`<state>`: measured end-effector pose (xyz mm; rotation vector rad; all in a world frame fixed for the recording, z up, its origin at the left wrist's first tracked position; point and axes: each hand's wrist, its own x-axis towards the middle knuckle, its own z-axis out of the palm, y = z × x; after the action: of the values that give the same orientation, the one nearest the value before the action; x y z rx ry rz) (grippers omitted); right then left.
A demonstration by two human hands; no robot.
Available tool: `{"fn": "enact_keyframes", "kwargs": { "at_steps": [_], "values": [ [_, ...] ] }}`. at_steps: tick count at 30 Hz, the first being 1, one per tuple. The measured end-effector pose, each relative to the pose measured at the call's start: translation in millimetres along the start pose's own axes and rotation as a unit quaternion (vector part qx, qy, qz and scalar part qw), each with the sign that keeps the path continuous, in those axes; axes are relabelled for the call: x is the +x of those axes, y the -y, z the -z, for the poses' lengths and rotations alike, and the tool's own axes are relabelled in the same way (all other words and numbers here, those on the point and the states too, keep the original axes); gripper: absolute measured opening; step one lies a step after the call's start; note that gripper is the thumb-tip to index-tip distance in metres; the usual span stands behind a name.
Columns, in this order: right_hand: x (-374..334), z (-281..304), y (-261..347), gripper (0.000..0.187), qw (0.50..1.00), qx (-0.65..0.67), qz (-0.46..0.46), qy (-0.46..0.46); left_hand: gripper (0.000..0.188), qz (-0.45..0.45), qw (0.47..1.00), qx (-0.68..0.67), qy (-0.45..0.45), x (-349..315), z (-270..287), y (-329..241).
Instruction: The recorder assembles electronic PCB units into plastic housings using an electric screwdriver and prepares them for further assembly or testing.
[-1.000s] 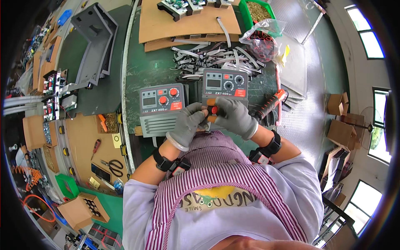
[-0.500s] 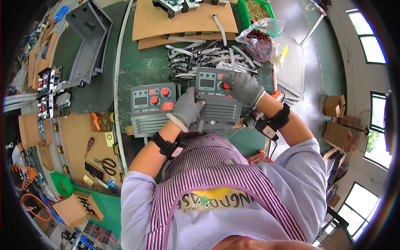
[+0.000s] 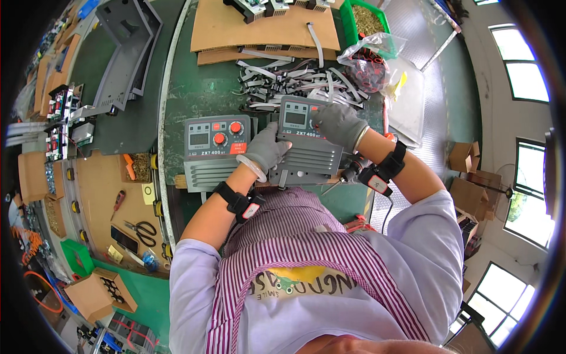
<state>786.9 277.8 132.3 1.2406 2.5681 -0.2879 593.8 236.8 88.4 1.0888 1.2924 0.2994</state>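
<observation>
Two grey machine front panels with small screens and slotted lower parts lie side by side at the table's near edge. On the left panel (image 3: 201, 154), two red knobs (image 3: 236, 127) show. My gloved left hand (image 3: 265, 148) grips the left side of the right panel (image 3: 306, 152), thumb over its front. My gloved right hand (image 3: 343, 125) is closed at that panel's upper right, fingers bent around a knob they now cover. Beyond the panels is a heap of grey ribbon cables (image 3: 295, 82) with dark connectors.
A power screwdriver (image 3: 352, 170) lies right of the panels. Farther off are cardboard sheets (image 3: 259, 35), a clear bag of dark and red parts (image 3: 368, 68) and a green bin of screws (image 3: 362, 20). On the left bench are a grey metal housing (image 3: 127, 53), scissors (image 3: 141, 230) and a phone (image 3: 125, 241).
My right fingers have turned and now cover the red knob that showed beside them earlier. My left hand keeps its place on the panel. The whole view has shifted slightly.
</observation>
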Motion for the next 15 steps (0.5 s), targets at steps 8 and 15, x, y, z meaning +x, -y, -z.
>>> {"fn": "enact_keyframes", "kwargs": {
  "at_steps": [8, 15],
  "values": [
    [5.9, 3.0, -2.5, 0.016, 0.997, 0.068, -0.039, 0.008, 0.034, -0.063, 0.995, 0.067, -0.048, 12.1, -5.0, 17.1],
    [-14.0, 22.7, 29.8, 0.028, 0.975, 0.166, -0.01, -0.15, 0.025, -0.154, 0.976, -0.088, -0.129, -10.3, 10.5, 13.4]
  ]
}}
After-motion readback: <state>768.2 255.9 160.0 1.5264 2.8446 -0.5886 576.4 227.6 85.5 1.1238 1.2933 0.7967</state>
